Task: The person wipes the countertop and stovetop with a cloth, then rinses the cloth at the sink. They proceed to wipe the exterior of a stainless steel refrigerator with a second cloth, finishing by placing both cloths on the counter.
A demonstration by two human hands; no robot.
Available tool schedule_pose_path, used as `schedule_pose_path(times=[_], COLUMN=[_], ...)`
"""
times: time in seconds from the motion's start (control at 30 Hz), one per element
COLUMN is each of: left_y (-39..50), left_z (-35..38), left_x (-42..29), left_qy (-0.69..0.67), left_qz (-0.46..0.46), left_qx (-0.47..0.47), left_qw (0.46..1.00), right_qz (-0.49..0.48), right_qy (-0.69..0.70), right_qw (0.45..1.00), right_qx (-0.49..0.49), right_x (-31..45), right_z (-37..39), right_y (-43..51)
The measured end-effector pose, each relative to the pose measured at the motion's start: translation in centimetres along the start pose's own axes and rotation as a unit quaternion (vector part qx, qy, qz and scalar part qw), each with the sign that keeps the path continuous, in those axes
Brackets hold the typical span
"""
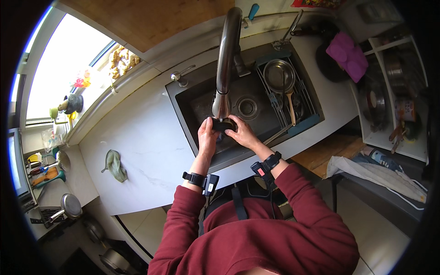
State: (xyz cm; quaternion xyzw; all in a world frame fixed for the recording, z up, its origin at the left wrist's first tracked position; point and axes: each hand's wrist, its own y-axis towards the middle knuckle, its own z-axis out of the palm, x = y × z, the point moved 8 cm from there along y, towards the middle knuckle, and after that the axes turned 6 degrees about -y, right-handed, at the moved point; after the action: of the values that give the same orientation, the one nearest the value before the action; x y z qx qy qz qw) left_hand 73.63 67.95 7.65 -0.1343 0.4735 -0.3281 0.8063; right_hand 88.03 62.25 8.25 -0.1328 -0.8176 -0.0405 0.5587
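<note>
A small dark object [221, 125], its exact kind unclear, is held between my two hands just below the spout of the metal faucet [225, 58]. My left hand [207, 136] grips its left end, thumb and fingers around it. On its right end is my right hand [241, 133], the thumb across the near side. Both hands look wet and are over the left part of the dark sink [202, 99]. The metal drain [247, 107] lies just beyond them. Fingertips under the object are hidden.
A rack [306, 124] over the sink's right side bears a metal bowl [279, 75] and a wooden-handled brush [291, 106]. A green cloth [116, 165] lies on the white counter [147, 144] at left. A soap dispenser [179, 77] stands behind the sink; a purple silicone mold [347, 56] is at right.
</note>
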Motion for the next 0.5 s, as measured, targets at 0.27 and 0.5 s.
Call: schedule_pose_path(times=[0.27,0.5], left_y=[-0.1,0.5], left_z=[0.2,0.5], left_x=[-2.9,-0.9], left_qy=[0.105,0.162], left_qz=[0.069,-0.011], left_qx=[0.001,0.014], left_qw=[0.992,0.987], right_qz=[0.152,0.168], right_qy=[0.103,0.37], right_qw=[0.978,0.913], right_qx=[0.095,-0.015], right_x=[-0.6,-1.4], right_z=[0.7,0.2], right_y=[0.4,0.8])
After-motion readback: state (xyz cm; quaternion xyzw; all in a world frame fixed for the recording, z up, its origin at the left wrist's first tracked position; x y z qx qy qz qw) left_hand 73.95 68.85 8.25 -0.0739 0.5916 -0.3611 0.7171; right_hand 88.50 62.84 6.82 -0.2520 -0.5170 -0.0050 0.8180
